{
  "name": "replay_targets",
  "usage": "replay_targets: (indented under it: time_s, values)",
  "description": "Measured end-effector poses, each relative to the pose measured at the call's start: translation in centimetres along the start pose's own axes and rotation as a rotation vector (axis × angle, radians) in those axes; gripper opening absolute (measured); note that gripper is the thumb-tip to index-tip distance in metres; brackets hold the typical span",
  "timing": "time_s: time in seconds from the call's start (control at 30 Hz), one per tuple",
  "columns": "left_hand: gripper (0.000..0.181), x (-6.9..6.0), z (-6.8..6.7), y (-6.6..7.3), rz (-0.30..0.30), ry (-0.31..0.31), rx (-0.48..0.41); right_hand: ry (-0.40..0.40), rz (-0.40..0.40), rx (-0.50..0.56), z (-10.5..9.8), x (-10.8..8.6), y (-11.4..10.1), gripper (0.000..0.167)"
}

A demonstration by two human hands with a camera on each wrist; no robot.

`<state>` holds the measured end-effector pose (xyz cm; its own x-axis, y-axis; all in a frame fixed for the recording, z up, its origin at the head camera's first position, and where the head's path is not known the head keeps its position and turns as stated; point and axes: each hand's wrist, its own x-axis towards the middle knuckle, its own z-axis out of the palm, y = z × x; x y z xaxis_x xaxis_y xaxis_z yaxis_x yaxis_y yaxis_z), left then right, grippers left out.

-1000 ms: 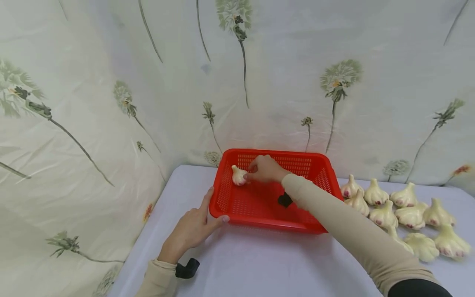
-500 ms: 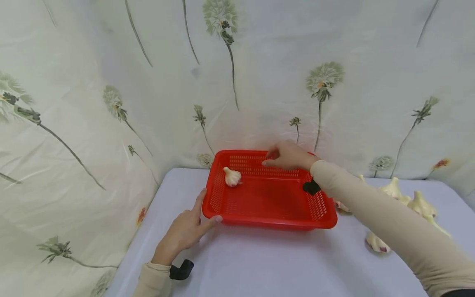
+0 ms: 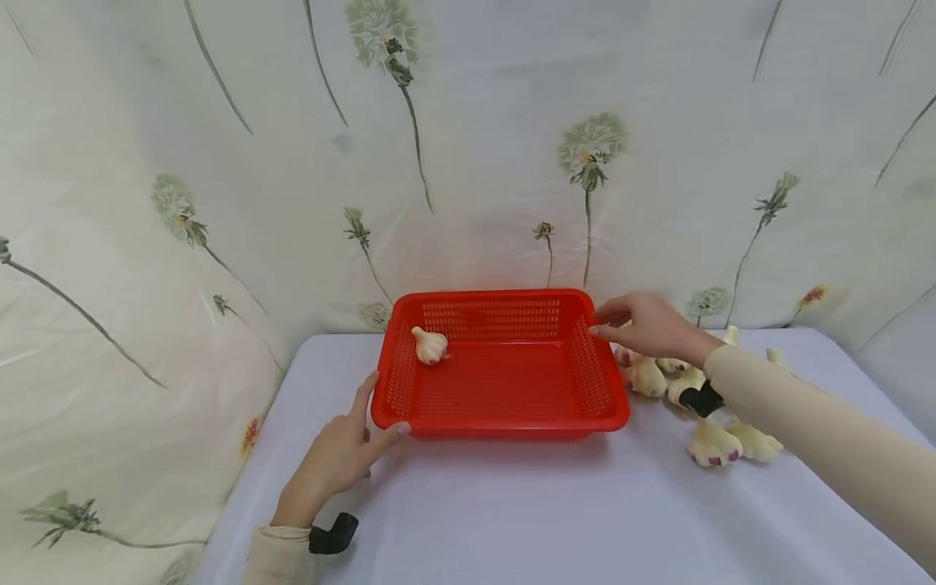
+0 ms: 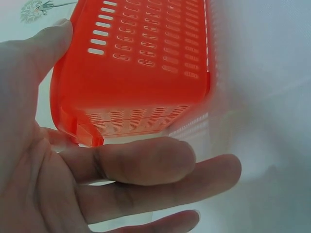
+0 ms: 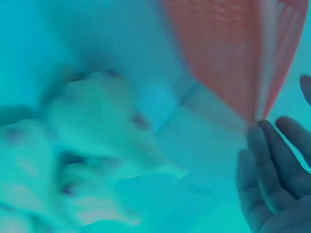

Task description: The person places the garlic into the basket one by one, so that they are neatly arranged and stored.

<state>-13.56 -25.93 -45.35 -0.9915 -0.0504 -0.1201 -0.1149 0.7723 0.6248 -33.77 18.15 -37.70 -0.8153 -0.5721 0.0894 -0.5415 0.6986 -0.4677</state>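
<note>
A red plastic basket [image 3: 504, 424] with slotted walls stands on the table, and one garlic bulb [image 3: 430, 346] lies inside by its left wall. My left hand [image 3: 332, 455] touches the basket's near left corner, thumb and index finger spread along the rim. In the left wrist view the other fingers [image 4: 160, 187] of this hand stretch out below the basket, holding nothing. Past the basket's right rim hovers my right hand [image 3: 654, 327], its fingers loosely bent and nothing held. Several garlic bulbs [image 3: 712, 444] lie below and beside it, partly hidden by the hand and sleeve.
A pale cloth covers the table [image 3: 504, 520]. Behind and to the left hangs a curtain [image 3: 483, 162] printed with dandelions. In the right wrist view the nearby garlic bulbs [image 5: 97, 116] are blurred, close to the basket wall [image 5: 218, 53].
My right hand has let go of the garlic bulb in the basket and moved right, out over the right rim. The view has shifted right. My left hand keeps its place at the corner.
</note>
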Motion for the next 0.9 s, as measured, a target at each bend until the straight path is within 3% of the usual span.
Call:
replay_targets:
  time_s: [0.2, 0.4, 0.53, 0.63, 0.9]
  values:
    - [0.101, -0.1, -0.2, 0.0, 0.005, 0.004, -0.004, 0.076, 0.071, -0.015, -0.5, -4.5, 3.0, 0.041]
    - [0.102, -0.1, 0.0, 0.0, 0.006, -0.009, 0.002, 0.066, 0.163, -0.039, -0.9, -8.8, 5.2, 0.040]
    - [0.103, -0.2, -0.2, -0.1, -0.014, -0.006, 0.004, 0.058, 0.198, -0.050, -1.0, -10.4, 5.4, 0.038]
    - [0.103, -0.2, -0.3, 0.0, -0.020, -0.002, 0.002, 0.042, 0.198, -0.065, -1.0, -11.3, 5.4, 0.040]
    - [0.102, -0.1, -0.2, 0.4, -0.024, -0.017, -0.010, 0.019, 0.107, -0.174, -0.1, -14.1, 6.1, 0.039]
